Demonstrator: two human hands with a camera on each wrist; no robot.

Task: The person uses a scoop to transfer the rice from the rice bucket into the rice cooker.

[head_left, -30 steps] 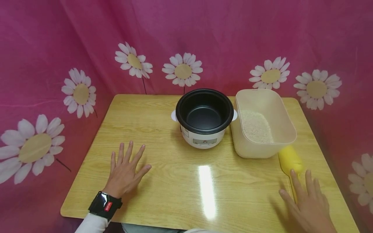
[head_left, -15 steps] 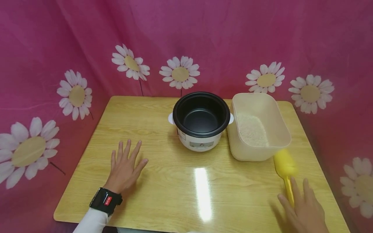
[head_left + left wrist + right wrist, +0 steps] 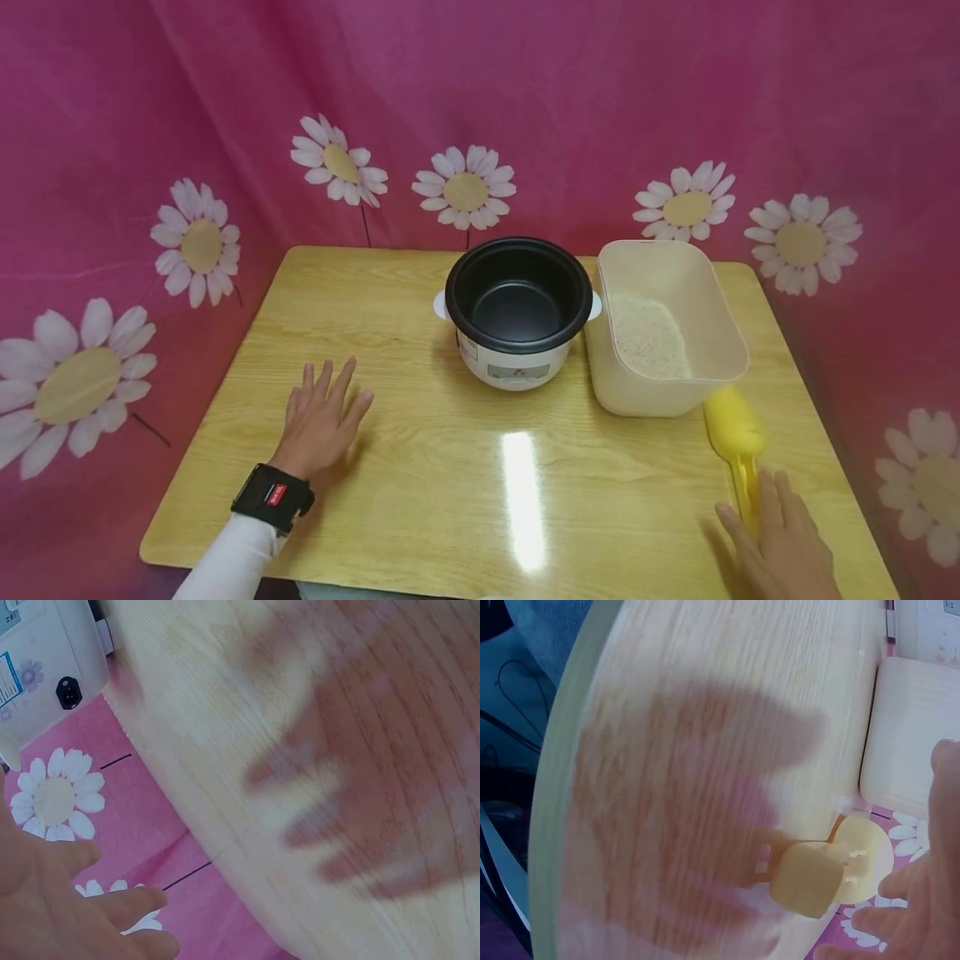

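Observation:
My left hand [image 3: 321, 429] is spread over the left side of the wooden table, holding nothing. In the left wrist view its fingers [image 3: 124, 904] show at the lower left. At the right, my right hand [image 3: 789, 542] is held beside the handle of a yellow scoop [image 3: 737, 427], fingers extended and not wrapped round it. The right wrist view shows the scoop [image 3: 810, 879] lying on the table near that hand [image 3: 941, 877]. A cream bin [image 3: 647, 398] with white rice [image 3: 648, 337] inside stands just beyond the scoop. Left of it is a white rice cooker [image 3: 517, 372] with a black inner pot [image 3: 517, 312].
The wooden table [image 3: 420, 483] has rounded corners and a strip of reflected light. Pink cloth [image 3: 555, 100] printed with daisies surrounds it at the back and sides. Cables [image 3: 514, 724] show below the table edge in the right wrist view.
The head view has shifted slightly. My left fingers have drawn in a little. The right hand has moved slightly back toward me, leaving more of the scoop's handle visible.

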